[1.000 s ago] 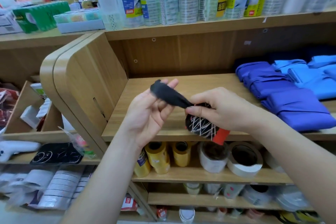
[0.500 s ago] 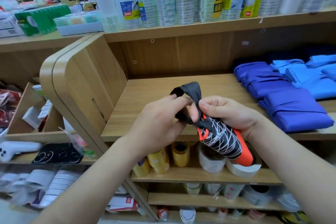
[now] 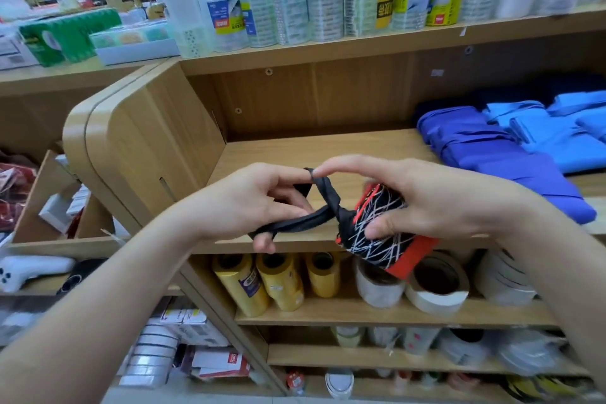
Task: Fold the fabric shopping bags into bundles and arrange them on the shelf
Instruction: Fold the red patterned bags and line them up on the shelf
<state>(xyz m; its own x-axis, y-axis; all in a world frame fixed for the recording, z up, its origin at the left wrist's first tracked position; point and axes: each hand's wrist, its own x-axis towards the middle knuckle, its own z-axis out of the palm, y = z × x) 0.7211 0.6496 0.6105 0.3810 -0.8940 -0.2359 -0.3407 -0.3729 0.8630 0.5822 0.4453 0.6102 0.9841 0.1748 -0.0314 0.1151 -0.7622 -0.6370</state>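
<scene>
The rolled bundle (image 3: 373,223), black with white scribbled lines and a red edge, sits in the right hand (image 3: 433,200). The thumb and lower fingers are curled round it, while the forefinger reaches out to the left. From the bundle's left end a black strap (image 3: 306,223) twists once and runs to the left hand (image 3: 249,203), whose curled fingers have it looped round them. The two forefingers meet at the top of that loop.

A second ago the strap was drawn out straight to the left of the bundle. Half a second ago it was lifted into a fold above the bundle, which pointed downward. Now the strap has a turn in it and stands open as a loop, and the bundle is held more level. I judge the folding itself finished and the tying-off under way: the loop looks ready to be passed round the roll or pulled tight. Until it is snug, the roll could spring loose.

The bundle is held in the air and is not yet set down. Just behind it lies the wooden shelf (image 3: 311,147), bare there, with folded blue bags (image 3: 485,154) behind and to the right. Below it stand tape rolls (image 3: 436,282).
</scene>
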